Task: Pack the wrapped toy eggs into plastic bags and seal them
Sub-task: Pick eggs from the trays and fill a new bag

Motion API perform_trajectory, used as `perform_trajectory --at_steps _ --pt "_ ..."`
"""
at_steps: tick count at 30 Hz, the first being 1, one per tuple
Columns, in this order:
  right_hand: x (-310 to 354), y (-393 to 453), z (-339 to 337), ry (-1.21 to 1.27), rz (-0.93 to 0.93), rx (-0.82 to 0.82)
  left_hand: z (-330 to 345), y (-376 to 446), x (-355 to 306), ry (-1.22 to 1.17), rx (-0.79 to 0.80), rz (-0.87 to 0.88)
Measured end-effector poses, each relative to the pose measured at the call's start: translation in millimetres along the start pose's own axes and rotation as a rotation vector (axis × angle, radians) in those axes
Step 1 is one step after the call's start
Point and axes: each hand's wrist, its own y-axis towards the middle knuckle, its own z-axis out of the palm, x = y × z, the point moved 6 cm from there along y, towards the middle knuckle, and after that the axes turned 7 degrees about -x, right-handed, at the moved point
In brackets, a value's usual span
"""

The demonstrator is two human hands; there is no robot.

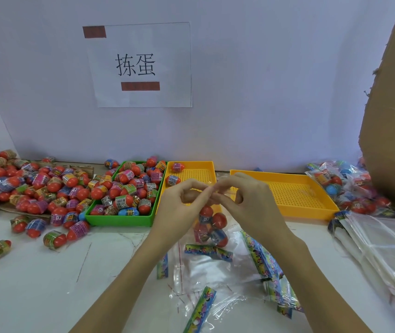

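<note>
Both hands, left hand (187, 200) and right hand (242, 198), pinch the filled bag (209, 227) by its top edge; thin slippery film, best held there

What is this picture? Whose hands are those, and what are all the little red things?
The camera sits on a person's head, looking down, so you see their own two hands. The left hand and right hand pinch the top of a clear plastic bag with wrapped toy eggs inside. More eggs fill the green tray and lie in a loose pile on the white table. Two yellow trays stand behind the hands. Empty bags lie in front, and filled bags are stacked on the right.
</note>
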Motion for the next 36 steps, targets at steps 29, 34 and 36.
perform_trajectory --at_steps 29,34,36 --pt "9.6 -3.7 -2.6 -0.147 -0.114 -0.131 -0.7 1.3 0.4 0.010 0.079 -0.061" --pt "15.7 -7.6 1.0 -0.189 -0.180 -0.201 -2.0 0.6 5.2 -0.013 0.034 -0.104" --pt "16.1 -8.3 2.0 -0.192 -0.175 -0.223 -1.2 0.2 4.0 -0.001 0.031 -0.087"
